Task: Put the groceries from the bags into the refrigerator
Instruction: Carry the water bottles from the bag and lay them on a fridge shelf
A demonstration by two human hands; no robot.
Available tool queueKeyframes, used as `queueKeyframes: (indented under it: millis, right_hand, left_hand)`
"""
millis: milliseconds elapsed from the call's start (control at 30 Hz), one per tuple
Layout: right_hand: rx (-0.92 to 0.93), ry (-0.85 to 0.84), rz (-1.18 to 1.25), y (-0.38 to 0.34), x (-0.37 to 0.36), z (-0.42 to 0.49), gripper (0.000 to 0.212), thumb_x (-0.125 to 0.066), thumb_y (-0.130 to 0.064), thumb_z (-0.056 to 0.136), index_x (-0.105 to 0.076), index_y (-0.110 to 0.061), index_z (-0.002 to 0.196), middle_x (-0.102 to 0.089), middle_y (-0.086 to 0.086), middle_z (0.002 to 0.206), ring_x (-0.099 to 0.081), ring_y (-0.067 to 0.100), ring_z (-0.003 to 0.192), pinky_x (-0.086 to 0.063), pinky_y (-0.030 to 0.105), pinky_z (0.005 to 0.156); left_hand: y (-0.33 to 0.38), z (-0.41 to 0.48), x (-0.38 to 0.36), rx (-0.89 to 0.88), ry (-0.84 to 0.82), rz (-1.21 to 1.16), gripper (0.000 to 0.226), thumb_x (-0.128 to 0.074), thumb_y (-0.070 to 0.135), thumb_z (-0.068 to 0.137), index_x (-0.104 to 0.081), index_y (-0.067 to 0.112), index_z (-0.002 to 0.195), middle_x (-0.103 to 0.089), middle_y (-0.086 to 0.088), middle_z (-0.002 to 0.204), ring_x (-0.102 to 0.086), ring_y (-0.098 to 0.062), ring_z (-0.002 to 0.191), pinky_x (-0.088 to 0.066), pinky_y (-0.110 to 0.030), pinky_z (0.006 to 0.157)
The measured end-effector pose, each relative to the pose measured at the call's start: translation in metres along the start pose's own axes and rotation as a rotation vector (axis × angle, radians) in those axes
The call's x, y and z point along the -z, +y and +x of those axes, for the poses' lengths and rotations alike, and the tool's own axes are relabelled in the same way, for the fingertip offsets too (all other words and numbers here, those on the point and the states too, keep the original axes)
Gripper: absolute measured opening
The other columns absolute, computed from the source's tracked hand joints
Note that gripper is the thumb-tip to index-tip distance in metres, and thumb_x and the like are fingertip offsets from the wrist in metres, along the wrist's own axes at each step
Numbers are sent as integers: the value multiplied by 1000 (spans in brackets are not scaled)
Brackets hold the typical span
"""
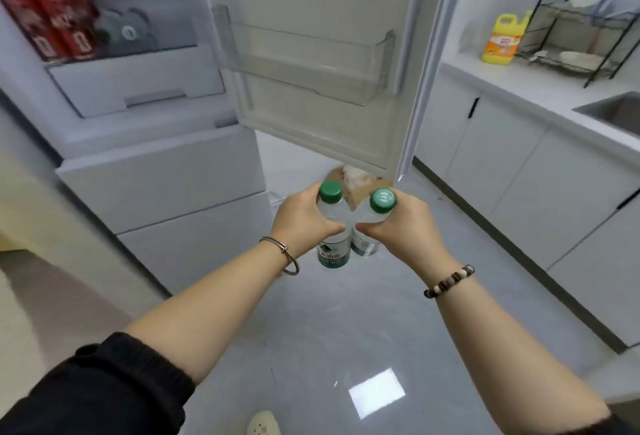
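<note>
We hold two clear water bottles with green caps in front of us, over the grey floor and near the open refrigerator point(156, 171). Our left hand point(304, 223) has its fingers curled around the left water bottle point(333, 247). Our right hand point(398, 227) is wrapped the same way around the right water bottle point(363, 244). Both bottles stand upright just beside each other, long axis vertical, caps pointing up toward us. The left one has a green and white label, its writing too blurred to read. The clear door shelf point(311, 50) lies beyond, and red cartons point(52, 19) sit inside at far left. A brown bag point(356, 180) rests on the floor behind the bottles. A yellow detergent jug point(502, 40) stands on the counter at far right, its label unreadable.
</note>
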State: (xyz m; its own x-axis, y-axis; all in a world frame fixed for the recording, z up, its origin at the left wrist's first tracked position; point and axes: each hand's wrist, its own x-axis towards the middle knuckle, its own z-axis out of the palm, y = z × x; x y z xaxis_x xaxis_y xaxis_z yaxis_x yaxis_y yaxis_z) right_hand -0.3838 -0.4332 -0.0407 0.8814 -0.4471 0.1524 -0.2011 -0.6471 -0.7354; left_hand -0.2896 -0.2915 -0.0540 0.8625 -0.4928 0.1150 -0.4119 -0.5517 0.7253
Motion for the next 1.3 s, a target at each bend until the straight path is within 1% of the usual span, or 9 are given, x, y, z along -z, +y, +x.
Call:
queueKeyframes:
  millis: [67, 167, 300, 467, 633, 733, 900, 1100, 1300]
  right_hand:
    - [64, -38, 22, -22, -25, 15, 27, -81, -22, 65, -63, -19, 85, -58, -19, 71, -56, 1, 68, -43, 12, 57]
    - [130, -84, 18, -58, -62, 39, 35, -81, -24, 65, -65, -19, 95, -60, -12, 78, -60, 12, 80, -49, 26, 70]
    - [207, -117, 9, -112, -105, 75, 44, -81, -27, 69, -63, -19, 108, -61, -8, 88, -57, 10, 85, -44, 21, 73]
    - [272, -104, 108, -174, -154, 123, 31, -78, -24, 67, -64, -23, 95, -65, -13, 82, -61, 8, 80, -43, 19, 64]
    - [291, -10, 255, -213, -185, 162, 43, -81, -20, 68, -60, -31, 104, -60, -19, 87, -57, 2, 82, -41, 8, 68]
    - [308, 60, 331, -232, -198, 188, 47, -81, -19, 67, -62, -27, 109, -61, -19, 94, -58, 4, 90, -46, 16, 79]
    - [357, 138, 446, -258, -215, 239, 51, -82, -19, 66, -63, -25, 113, -66, -13, 104, -60, 4, 95, -48, 21, 86]
    - [544, 249, 554, -290, -245, 310, 45, -80, -17, 71, -56, -34, 105, -58, -25, 103, -55, -7, 95, -39, 4, 82]
    - [605, 374, 613, -308, -284, 383, 49, -81, -14, 70, -59, -22, 114, -60, -10, 111, -58, 10, 106, -48, 28, 94]
  left_hand:
    - [-19, 0, 29, 41, 64, 36, 47, -80, 24, 64, -59, 26, 106, -59, 13, 89, -55, -8, 85, -38, -15, 67]
    - [-47, 7, 72, 70, 152, 66, 50, -80, 24, 65, -59, 24, 110, -58, 11, 90, -55, -10, 87, -41, -19, 72]
    - [-86, 29, 131, 86, 228, 101, 47, -81, 26, 65, -59, 26, 107, -56, 13, 87, -53, -9, 85, -37, -18, 71]
    - [-123, 66, 201, 58, 337, 101, 57, -83, 27, 65, -59, 22, 116, -62, 9, 100, -56, -11, 97, -39, -17, 79]
    - [-147, 103, 248, -17, 472, 52, 50, -81, 27, 64, -61, 23, 110, -66, 9, 97, -60, -11, 93, -47, -22, 81]
    - [-155, 127, 269, -50, 556, 47, 52, -82, 25, 64, -61, 20, 111, -65, 8, 95, -59, -9, 89, -46, -20, 80]
    - [-170, 178, 299, -110, 671, -18, 44, -82, 20, 62, -60, 24, 100, -67, 9, 90, -63, -12, 87, -53, -32, 81]
    - [-191, 250, 332, -237, 799, 20, 54, -83, 15, 62, -61, 21, 112, -67, 8, 100, -61, -8, 93, -52, -33, 84]
    - [-211, 321, 364, -277, 901, -3, 60, -85, 13, 61, -61, 17, 116, -65, 8, 104, -61, -9, 98, -51, -33, 88]
